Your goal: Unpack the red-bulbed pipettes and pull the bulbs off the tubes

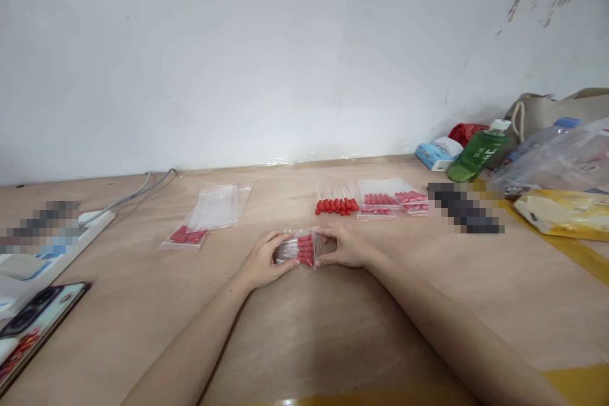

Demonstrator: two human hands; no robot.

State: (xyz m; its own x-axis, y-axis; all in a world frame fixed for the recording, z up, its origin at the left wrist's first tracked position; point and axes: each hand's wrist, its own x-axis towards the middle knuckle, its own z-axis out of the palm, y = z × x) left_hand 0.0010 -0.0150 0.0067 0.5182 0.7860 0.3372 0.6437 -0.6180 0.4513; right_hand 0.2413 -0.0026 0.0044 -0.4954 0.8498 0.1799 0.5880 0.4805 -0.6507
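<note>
Forearms (pixel 197 333) are extended inward to the left hand (pixel 266 260) and right hand (pixel 346 246), by which opposite ends of a clear bag (pixel 299 248) are gripped. Between these grips the bag's long axis is set crosswise, its red-tipped sticks (pixel 288 252) aligned likewise, red ends (pixel 306 247) placed nearer the right hand.

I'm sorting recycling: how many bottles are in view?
2: a green bottle beside the blue box, and a blue-capped bottle farther right, partly behind a plastic bag. Others may be hidden.
</note>
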